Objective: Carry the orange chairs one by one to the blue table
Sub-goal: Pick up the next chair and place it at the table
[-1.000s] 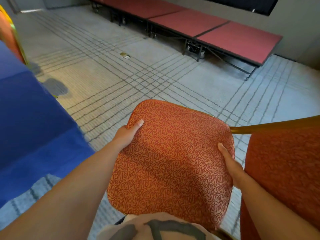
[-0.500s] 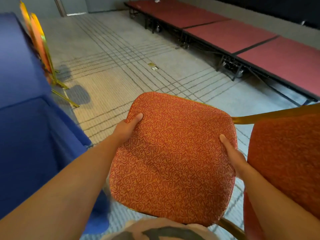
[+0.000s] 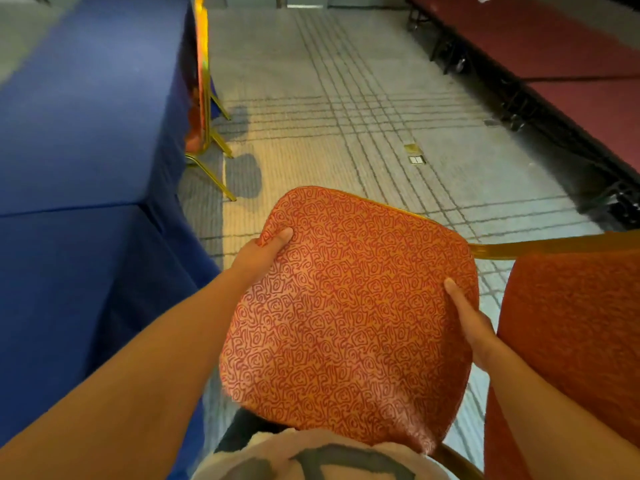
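Leftmost, the long table draped in blue cloth point(image 3: 86, 133) stands with a gold-framed orange chair point(image 3: 199, 98) tucked against its side. Next, the left hand point(image 3: 263, 252) grips the orange swirl-patterned padded seat point(image 3: 346, 323) of a second chair, thumb on top, fingers hidden beneath. The right hand point(image 3: 474, 327) clamps the opposite edge likewise. Gripping both sides probably keeps this chair level, just beside the table.

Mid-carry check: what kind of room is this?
Likely a banquet or function hall: a blue-draped table, the padded orange chair with a gold frame, and red portable stage platforms along the wall.
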### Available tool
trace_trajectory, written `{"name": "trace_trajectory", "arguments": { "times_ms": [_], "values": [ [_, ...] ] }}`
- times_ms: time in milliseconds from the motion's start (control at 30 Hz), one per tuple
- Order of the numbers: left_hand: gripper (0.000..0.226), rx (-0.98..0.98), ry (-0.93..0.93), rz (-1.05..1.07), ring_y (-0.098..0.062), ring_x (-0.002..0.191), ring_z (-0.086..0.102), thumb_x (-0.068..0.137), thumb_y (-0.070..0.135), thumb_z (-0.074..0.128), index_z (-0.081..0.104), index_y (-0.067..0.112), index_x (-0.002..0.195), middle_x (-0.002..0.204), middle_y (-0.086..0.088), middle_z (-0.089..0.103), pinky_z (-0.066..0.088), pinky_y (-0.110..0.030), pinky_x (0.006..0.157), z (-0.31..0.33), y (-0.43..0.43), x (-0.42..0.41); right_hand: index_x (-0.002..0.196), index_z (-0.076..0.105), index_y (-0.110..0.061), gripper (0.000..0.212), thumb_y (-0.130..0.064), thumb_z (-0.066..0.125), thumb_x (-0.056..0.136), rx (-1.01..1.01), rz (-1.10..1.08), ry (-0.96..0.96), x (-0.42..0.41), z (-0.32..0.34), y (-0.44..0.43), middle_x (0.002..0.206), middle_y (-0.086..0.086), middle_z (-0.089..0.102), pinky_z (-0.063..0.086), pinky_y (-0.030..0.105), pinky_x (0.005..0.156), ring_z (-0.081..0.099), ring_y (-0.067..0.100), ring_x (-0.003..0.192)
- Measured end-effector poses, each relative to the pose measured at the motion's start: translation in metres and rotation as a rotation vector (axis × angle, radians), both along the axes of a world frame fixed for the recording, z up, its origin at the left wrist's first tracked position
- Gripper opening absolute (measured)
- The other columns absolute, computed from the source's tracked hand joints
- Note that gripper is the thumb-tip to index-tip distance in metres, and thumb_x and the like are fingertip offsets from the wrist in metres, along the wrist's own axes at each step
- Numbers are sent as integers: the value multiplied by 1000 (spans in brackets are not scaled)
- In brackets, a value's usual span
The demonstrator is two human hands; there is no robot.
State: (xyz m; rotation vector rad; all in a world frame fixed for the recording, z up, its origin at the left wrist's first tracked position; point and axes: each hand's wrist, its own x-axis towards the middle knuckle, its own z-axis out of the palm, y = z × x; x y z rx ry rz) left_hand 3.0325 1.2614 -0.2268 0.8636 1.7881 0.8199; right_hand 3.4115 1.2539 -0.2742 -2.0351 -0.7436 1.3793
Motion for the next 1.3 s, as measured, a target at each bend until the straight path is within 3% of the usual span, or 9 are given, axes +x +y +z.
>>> {"name": "trace_trajectory", "arguments": {
  "times_ms": [200, 400, 500, 567, 733, 833, 1000, 1200, 1300],
  "values": [
    [74, -21, -10, 118, -22, 97, 60, 81, 69, 56, 57, 15, 132, 114, -4, 64, 44, -32, 86, -17, 90, -60, 122, 65, -14, 127, -94, 68, 23, -21, 103, 17, -63, -10, 134, 109, 11, 71, 50, 47, 99, 66, 31, 101],
    [67, 6, 4, 190, -24, 99, 61, 81, 68, 56, 61, 16, 124, 110, -5, 65, 45, -34, 87, -10, 208, -144, 129, 61, -14, 122, -91, 67, 34, 84, 154, 22, -158, 9, 274, 117, 12, 68, 49, 46, 102, 64, 30, 106],
    [60, 45, -3, 236, -26, 102, 64, 80, 69, 59, 63, 21, 116, 111, -6, 67, 48, -38, 92, 2, 262, -182, 131, 59, -10, 95, -77, 68, 64, 124, 189, 26, -202, 30, 336, 116, 11, 66, 48, 40, 100, 61, 27, 102],
    [65, 55, -8, 247, -26, 103, 63, 80, 69, 58, 62, 20, 121, 111, -5, 65, 48, -37, 92, 9, 294, -202, 132, 58, -8, 82, -67, 67, 76, 132, 191, 13, -223, 37, 375, 108, 10, 63, 49, 38, 97, 60, 27, 98],
    [72, 22, -57, 267, -27, 103, 62, 82, 67, 58, 57, 15, 132, 116, -7, 64, 48, -37, 90, 7, 369, -244, 131, 59, -13, 93, -77, 68, 64, 117, 233, -18, -265, 33, 460, 118, 11, 67, 48, 44, 102, 63, 29, 107],
    [70, 8, -111, 289, -21, 93, 62, 84, 65, 57, 55, 16, 134, 119, -7, 64, 45, -35, 84, -10, 413, -259, 133, 58, -12, 93, -76, 68, 66, 88, 276, -40, -287, 27, 515, 117, 8, 66, 48, 42, 101, 62, 27, 105],
    [80, -42, -79, 343, -29, 115, 58, 80, 73, 53, 50, 17, 138, 130, -8, 60, 41, -46, 105, -28, 500, -287, 127, 62, -10, 107, -84, 69, 51, 66, 331, -56, -321, 15, 625, 107, 6, 66, 50, 41, 98, 64, 27, 100],
    [86, -152, -83, 395, -27, 114, 60, 76, 77, 54, 52, 17, 138, 128, -5, 62, 41, -46, 106, -66, 575, -320, 127, 61, -9, 83, -69, 71, 70, -43, 353, -35, -363, -26, 721, 109, 9, 67, 51, 40, 97, 65, 27, 99],
    [79, -222, -85, 407, -23, 108, 59, 80, 73, 53, 52, 17, 137, 122, -3, 62, 40, -43, 105, -98, 598, -333, 123, 63, -12, 69, -62, 71, 75, -111, 357, -29, -380, -60, 742, 106, 7, 67, 50, 33, 88, 64, 24, 94]
  ]
}}
